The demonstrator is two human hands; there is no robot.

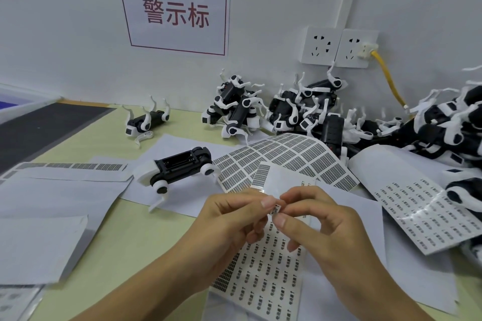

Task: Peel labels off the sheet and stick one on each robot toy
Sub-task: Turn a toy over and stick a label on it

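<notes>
Pinching a small printed label (pixel 275 209) between thumb and forefinger, your right hand (pixel 323 237) meets your left hand (pixel 229 224) above the desk; the left fingertips are closed on the same label from the other side, so both hands hold it at once, with the remaining fingers of each loosely curled underneath. Directly below your hands lies the label sheet (pixel 263 276), its rows of small dark labels running down towards you, with its upper end rising behind your fingers. Just beyond your left hand, a robot toy (pixel 180 167) rests on white paper with its black underside and open battery bay turned upward, apart from your fingers. Behind your hands a curled sheet of grid-printed labels (pixel 292 156) arches over the desk, and to your right another label sheet (pixel 427 216) lies spread out. Blank backing sheets (pixel 52 206) are stacked to your left on the pale green table (pixel 135 242). Farther back, a single toy (pixel 146 122) lies on its back near a dark mat (pixel 44 128), and a large heap of black-and-white robot toys (pixel 313 112) is piled against the wall, stretching off to your right. Above it, a wall socket (pixel 339 47) carries a yellow cable (pixel 388 78), beside a red-bordered wall sign (pixel 174 10).
</notes>
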